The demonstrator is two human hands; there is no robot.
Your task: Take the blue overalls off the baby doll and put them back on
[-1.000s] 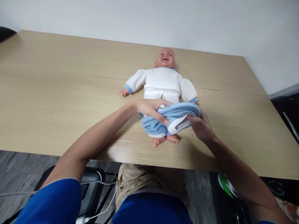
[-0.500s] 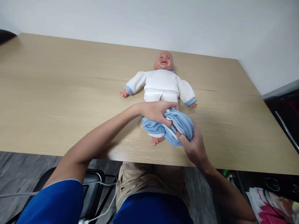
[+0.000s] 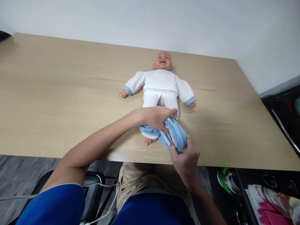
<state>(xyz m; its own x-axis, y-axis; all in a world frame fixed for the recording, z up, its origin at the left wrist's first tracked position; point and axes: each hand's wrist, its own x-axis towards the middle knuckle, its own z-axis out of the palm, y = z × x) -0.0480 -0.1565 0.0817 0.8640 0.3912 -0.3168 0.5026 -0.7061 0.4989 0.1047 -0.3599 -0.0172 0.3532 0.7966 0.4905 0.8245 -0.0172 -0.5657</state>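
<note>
A baby doll [image 3: 160, 80] in a white top with blue cuffs lies on its back on the table, head away from me. Its white cloth legs show below the top. Blue terry doll pants [image 3: 179, 132] with white edging are bunched around the lower legs, and one bare foot [image 3: 149, 141] pokes out of them. My left hand [image 3: 158, 117] reaches across the legs, thumb and fingers closed on the upper edge of the pants. Lower down, my right hand [image 3: 185, 157] pinches the same pants at their near right side. The doll's other foot is hidden.
The wooden table [image 3: 70, 109] ends just in front of me and meets a white wall [image 3: 131, 22] behind. Below its edge are a black chair [image 3: 91, 190] with a white cable, and a dark shelf with green tape [image 3: 225, 181] and packets [image 3: 269, 206].
Both hands have drawn the blue pants down the legs toward me, baring more of the white cloth legs. My right hand has moved nearer and left.
</note>
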